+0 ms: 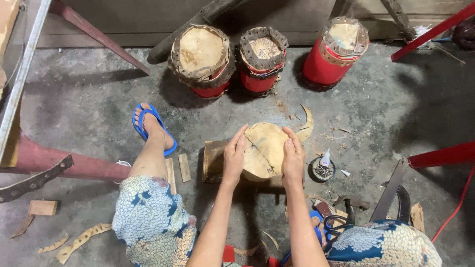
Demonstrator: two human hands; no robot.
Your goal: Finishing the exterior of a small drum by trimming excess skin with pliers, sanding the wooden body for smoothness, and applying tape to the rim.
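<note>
— Counting first: how many drums stand at the back?

— Three red drums [260, 60] in a row on the concrete floor [89, 109], each capped with a pale hide that has a ragged, punched edge.

— And in hand?

— One round pale hide disc [265, 148], tan and slightly mottled, with a thin dark line across it. It lies on a wooden block [213, 160] on the floor, between the person's knees.

— The hands?

— The left hand [234, 155] lies flat on the disc's left edge, the right hand [293, 159] on its right edge; fingers spread and pressed on, not curled round it.

— Anything else?

— One blue sandal [148, 126], one small round tin of nails [322, 170], one saw [393, 190].

— Hard to see?

— The block's front is hidden under the forearms, and the tangle near the right knee is unclear.
</note>
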